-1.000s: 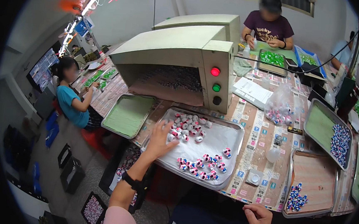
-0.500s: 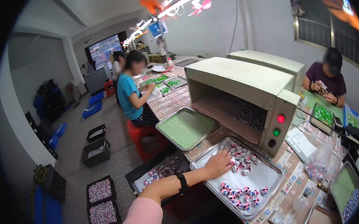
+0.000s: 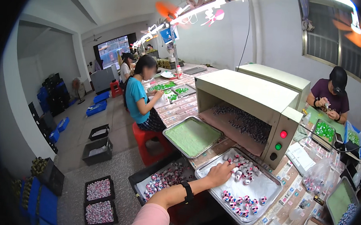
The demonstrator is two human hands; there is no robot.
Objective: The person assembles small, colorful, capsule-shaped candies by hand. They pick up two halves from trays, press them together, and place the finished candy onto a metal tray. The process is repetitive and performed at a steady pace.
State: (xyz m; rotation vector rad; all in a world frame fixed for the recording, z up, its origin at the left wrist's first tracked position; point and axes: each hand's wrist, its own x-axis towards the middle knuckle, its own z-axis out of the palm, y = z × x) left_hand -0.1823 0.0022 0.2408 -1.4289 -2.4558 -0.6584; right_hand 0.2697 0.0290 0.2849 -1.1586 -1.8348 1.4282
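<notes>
My left hand (image 3: 221, 174) reaches from the lower left over a metal tray (image 3: 272, 193) lined with white paper. Its fingers are bent and close together at the edge of a pile of small greyish-white figures (image 3: 248, 167); whatever they hold is hidden under them. Nearer the tray's front lies a group of small figures (image 3: 245, 205) painted white, pink and blue. A dark band circles my left wrist. My right hand is out of view.
Behind the tray stands a beige oven-like machine (image 3: 249, 92) with small dark pieces inside. A green-lined tray (image 3: 192, 136) lies to its left. Below my forearm, a black crate (image 3: 136, 180) holds more figures. People sit working at the left (image 3: 136, 97) and right (image 3: 332, 94).
The view has shifted, so the scene sits a little differently in the picture. My left hand stays at the greyish-white pile, its fingers moved slightly.
</notes>
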